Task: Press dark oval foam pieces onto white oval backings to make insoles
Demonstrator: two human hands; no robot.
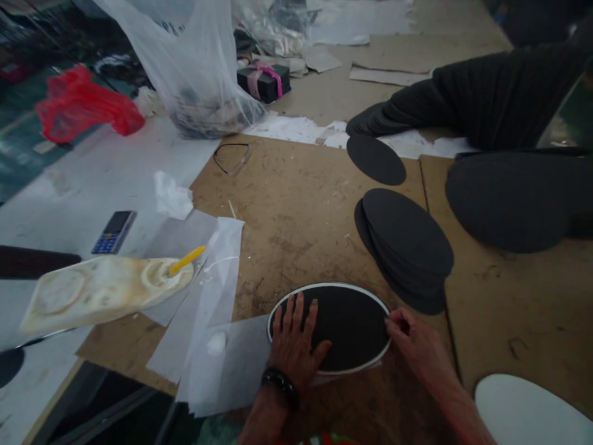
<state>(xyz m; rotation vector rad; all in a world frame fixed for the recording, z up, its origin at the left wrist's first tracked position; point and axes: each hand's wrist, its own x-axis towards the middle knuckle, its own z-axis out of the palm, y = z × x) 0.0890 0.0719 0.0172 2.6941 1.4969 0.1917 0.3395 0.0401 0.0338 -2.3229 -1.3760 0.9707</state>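
Board [287,210]: disc [352,321] on it | from disc: stack [407,235] 1-2 o'clock; spectacles [231,145] 11; phone [113,233] 10; container [92,293] 9 | stick [188,259] on container, its 3 o'clock end

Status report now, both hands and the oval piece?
Left hand: flat on black oval board with white rim. Right hand: fingers at its right edge. Nothing lies on board except hands.

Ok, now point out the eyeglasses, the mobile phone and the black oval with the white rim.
Eyeglasses [242,162]: head view, on a lens.
Mobile phone [109,241]: head view, on its keypad.
Black oval with the white rim [352,326]: head view, on its bare black face.
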